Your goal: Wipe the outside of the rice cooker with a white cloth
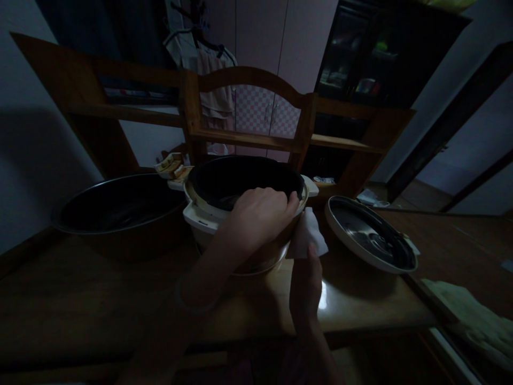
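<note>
A round cooking pot (208, 218) with white handles and a dark inside stands tilted on the wooden table (360, 305). My left hand (260, 214) grips its near rim, fingers curled over the edge. My right hand (306, 283) presses a white cloth (306, 235) against the pot's outer right side, thumb up along the cloth.
A large dark basin (116, 208) sits to the left of the pot. The pot's lid (371, 235) lies upside down on the right. A wooden chair back (248, 107) rises behind the table. A pale cloth (473, 315) lies at the lower right.
</note>
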Demonstrator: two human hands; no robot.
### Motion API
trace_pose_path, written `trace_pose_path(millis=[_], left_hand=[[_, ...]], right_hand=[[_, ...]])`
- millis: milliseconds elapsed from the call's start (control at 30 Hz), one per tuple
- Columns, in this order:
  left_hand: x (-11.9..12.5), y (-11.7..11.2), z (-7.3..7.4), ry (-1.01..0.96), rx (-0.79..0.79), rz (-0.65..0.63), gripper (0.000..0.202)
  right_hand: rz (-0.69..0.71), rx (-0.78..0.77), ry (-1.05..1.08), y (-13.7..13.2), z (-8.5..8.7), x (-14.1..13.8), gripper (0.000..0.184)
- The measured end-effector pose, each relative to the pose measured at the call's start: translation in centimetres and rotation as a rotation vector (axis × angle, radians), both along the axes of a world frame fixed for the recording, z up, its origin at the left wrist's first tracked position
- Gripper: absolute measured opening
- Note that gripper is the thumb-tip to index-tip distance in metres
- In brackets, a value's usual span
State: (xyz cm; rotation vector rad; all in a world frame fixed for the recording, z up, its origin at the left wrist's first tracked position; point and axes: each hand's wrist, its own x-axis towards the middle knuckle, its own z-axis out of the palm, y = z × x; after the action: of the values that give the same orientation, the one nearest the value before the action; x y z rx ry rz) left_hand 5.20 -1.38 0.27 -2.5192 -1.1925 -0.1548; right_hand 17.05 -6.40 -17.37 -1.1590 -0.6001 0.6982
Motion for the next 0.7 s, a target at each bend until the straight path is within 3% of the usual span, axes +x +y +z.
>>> trace_pose_path(millis=[267,500,700], left_hand=[[0.0,0.2,-0.1,0.001,-0.005,-0.006,0.044],[0.0,0.3,-0.3,0.036,0.040,-0.034,0.044],[0.0,0.3,-0.2,0.032,0.035,-0.019,0.043]], right_hand=[[0.190,-0.002,-0.082,-0.8,2.2,-1.3,0.056],[0.171,-0.044,-0.176,-0.4,1.8,-0.6,0.054],[0.198,0.053,-0.188,0.4,2.3,0.2,0.054]])
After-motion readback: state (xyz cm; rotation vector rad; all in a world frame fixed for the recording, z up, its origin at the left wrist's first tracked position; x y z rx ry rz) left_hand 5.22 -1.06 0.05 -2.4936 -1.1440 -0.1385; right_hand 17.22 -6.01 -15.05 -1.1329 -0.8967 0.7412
